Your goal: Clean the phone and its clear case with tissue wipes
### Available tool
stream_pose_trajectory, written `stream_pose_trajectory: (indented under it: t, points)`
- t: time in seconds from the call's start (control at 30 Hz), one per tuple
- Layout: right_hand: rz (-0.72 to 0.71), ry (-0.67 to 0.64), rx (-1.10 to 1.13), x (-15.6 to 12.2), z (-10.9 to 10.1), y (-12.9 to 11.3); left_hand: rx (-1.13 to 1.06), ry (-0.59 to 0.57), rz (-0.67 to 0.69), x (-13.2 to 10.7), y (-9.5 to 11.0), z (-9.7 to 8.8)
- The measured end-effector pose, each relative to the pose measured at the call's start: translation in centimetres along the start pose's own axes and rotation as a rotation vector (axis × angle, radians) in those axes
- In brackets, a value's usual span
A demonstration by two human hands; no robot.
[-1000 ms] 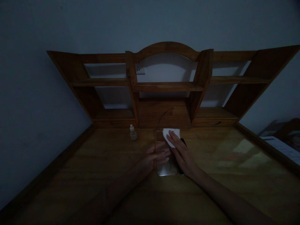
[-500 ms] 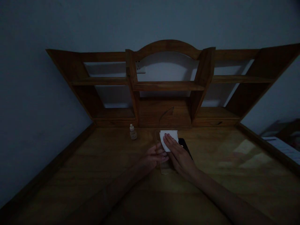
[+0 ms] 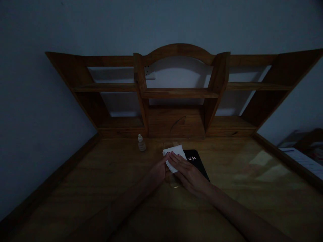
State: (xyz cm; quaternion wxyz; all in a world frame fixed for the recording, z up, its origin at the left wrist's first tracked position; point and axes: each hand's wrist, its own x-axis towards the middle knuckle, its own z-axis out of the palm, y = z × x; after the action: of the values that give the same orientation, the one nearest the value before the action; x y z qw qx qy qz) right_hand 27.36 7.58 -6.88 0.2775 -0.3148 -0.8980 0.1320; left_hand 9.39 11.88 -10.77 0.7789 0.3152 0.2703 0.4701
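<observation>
A white tissue (image 3: pixel 172 151) lies on a clear, glossy phone case (image 3: pixel 174 181) on the wooden desk (image 3: pixel 101 188). My right hand (image 3: pixel 186 171) lies flat on the tissue, fingers stretched out and pressing it down. At the case's left edge sits my left hand (image 3: pixel 158 171); its fingers are mostly hidden under the right hand. A black phone (image 3: pixel 195 163) with a lit screen reading 12:35 lies just right of the hands.
A small dropper bottle (image 3: pixel 141 143) stands at the back of the desk, left of the hands. Behind it rises a wooden hutch (image 3: pixel 176 92) with open shelves against the wall. Papers (image 3: pixel 300 158) lie on another surface at the far right. The room is dim.
My right hand has slid the tissue left and toward me across the case. That has uncovered the black phone, and its screen has lit up. My left hand has stayed at the case.
</observation>
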Motion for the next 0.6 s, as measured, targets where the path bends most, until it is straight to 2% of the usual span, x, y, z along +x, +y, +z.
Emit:
stream_pose_trajectory:
  t: [0.07,0.17,0.27,0.4,0.6]
  points:
    - [0.022,0.024,0.043,0.0,-0.1,-0.6,-0.009,0.087,-0.005,-0.3,0.1,0.6]
    - [0.095,0.098,0.11,0.0,-0.2,-1.3,0.029,0.134,0.015,-0.9,0.3,1.4]
    - [0.105,0.111,0.115,-0.1,-0.1,-1.5,0.087,0.132,0.033,-1.2,0.4,1.6]
    - [0.078,0.059,0.079,-0.4,-0.1,-1.5,0.151,0.122,0.037,-1.2,0.4,1.3]
    - [0.059,0.051,0.073,-0.2,-0.4,-1.5,0.22,0.04,0.046,-1.4,0.3,0.9]
